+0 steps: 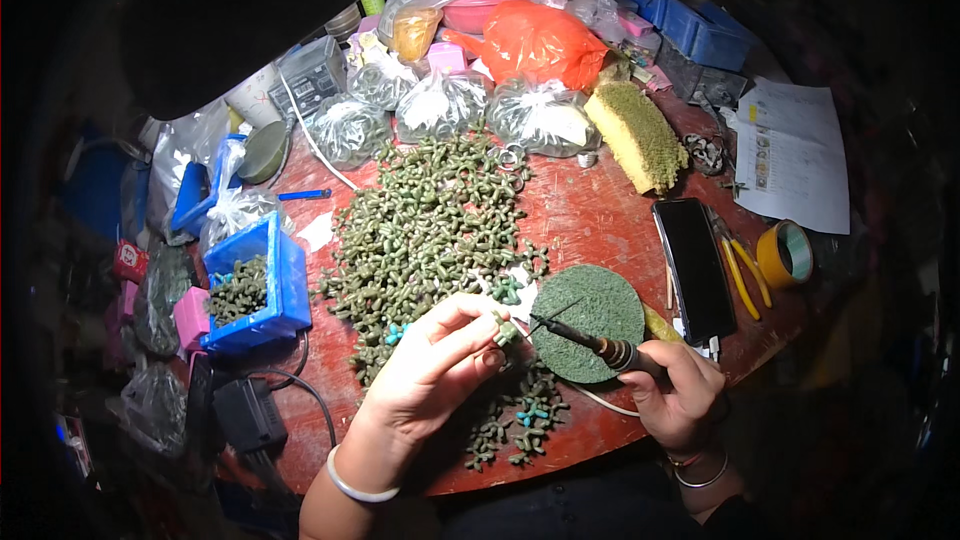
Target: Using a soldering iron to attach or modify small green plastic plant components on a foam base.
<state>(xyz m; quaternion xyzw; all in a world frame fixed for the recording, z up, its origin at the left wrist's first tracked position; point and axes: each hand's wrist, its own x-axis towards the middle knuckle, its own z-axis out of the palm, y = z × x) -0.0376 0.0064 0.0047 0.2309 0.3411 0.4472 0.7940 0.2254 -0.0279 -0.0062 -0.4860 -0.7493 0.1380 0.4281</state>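
My left hand (pixel 437 365) pinches a small green branched piece (pixel 505 331) between thumb and fingers, over the pile's lower right edge. In my right hand (pixel 682 387) is a soldering iron (pixel 622 352) with a dark handle and a thin metal tip. Its tip points left, close to the green piece; whether they touch I cannot tell. Beneath the iron lies a round green textured pad (pixel 595 305). A large pile of similar small green branched pieces (pixel 430 230) spreads to the left and far side, with a few turquoise ones among them.
A blue bin (pixel 290 275) with more pieces stands left. Clear bags (pixel 445 105), a red bag (pixel 540 45) and a yellow sponge block (pixel 637 137) line the back. At right are a phone (pixel 694 265), yellow-handled pliers (pixel 742 275), a tape roll (pixel 785 253) and paper sheets (pixel 795 155).
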